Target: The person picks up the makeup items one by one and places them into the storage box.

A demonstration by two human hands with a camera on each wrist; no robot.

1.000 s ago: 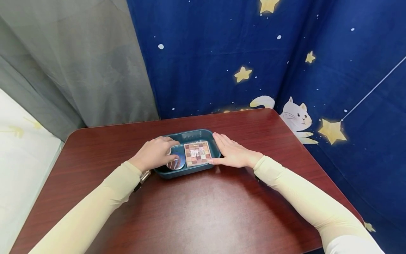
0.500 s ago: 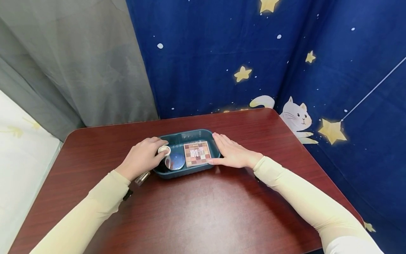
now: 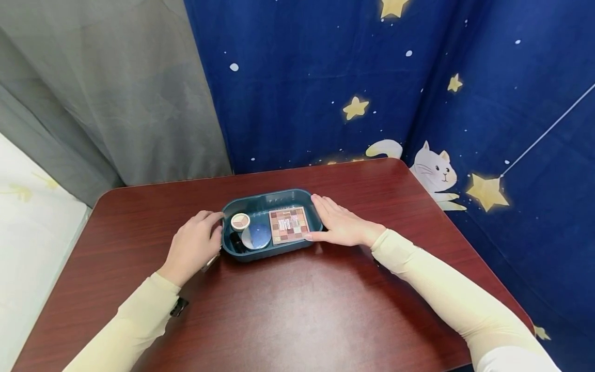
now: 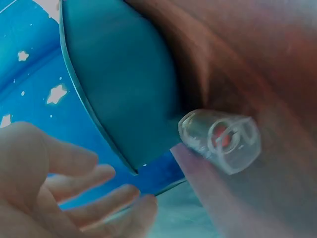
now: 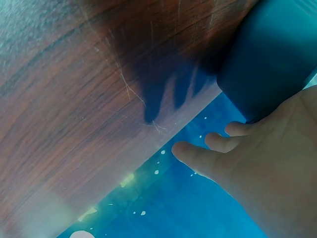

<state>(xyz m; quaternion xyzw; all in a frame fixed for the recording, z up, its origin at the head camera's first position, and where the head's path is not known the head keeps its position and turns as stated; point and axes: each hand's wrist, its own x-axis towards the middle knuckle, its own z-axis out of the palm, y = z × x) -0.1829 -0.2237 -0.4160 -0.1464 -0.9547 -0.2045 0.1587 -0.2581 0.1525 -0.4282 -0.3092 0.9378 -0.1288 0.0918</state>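
Observation:
A dark teal tray (image 3: 279,251) stands on the table with makeup inside. A square eyeshadow palette (image 3: 289,226) lies in its right part. To the left are a round compact with a shiny lid (image 3: 256,236), a small round pan with several colour sections (image 3: 240,222) and a dark item (image 3: 237,243). My left hand (image 3: 192,245) is at the tray's left end, fingers loosely bent and holding nothing. Under it, beside the tray, lies a clear cylinder (image 4: 220,140) with something reddish inside. My right hand (image 3: 341,225) rests against the tray's right rim with straight fingers.
The tray stands toward the far part of a reddish-brown wooden table (image 3: 302,310). Behind it hang a grey curtain (image 3: 116,93) and a blue star-patterned curtain (image 3: 302,93).
My left hand has let go of the small round pan, which now lies in the tray, and has drawn back left to the tray's end. My right hand has stayed still.

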